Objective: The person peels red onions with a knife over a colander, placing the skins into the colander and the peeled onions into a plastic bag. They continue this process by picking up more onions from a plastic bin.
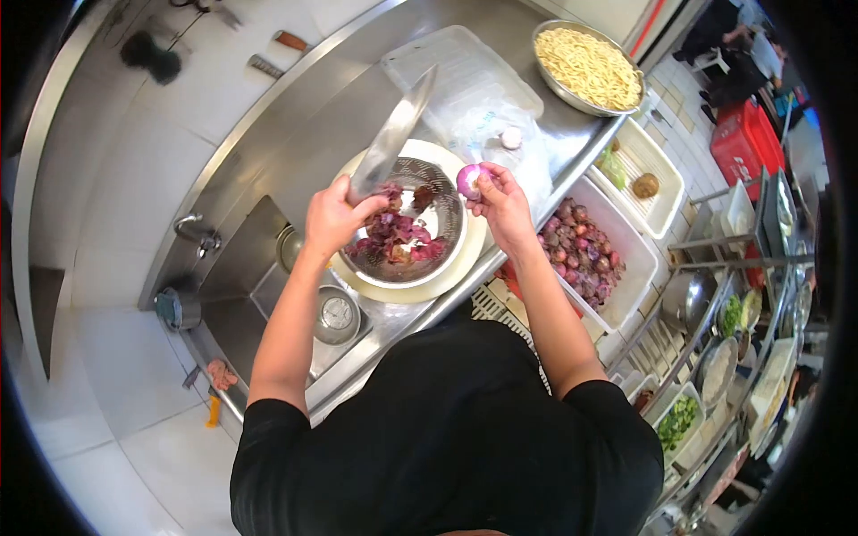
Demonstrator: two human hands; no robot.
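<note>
My left hand (335, 217) is closed round the lower end of a wide metal knife (398, 129), its blade pointing up and to the right. Under it sits a perforated steel bowl (451, 219) holding dark red onion skins (393, 234), on a round cream board (478, 237). Just right of the bowl, my right hand (500, 201) grips a purple onion (469, 181) between thumb and fingers. A peeled whitish bulb (510, 138) lies on clear plastic (527, 165) beyond that hand. The knife's handle is hidden by my left hand.
A white bin of red onions (581, 250) stands at the right, below the counter edge. A bowl of noodles (590, 71) is at the back right. The sink (241, 268) and faucet (201, 234) are at the left; a loaded rack (715, 265) stands far right.
</note>
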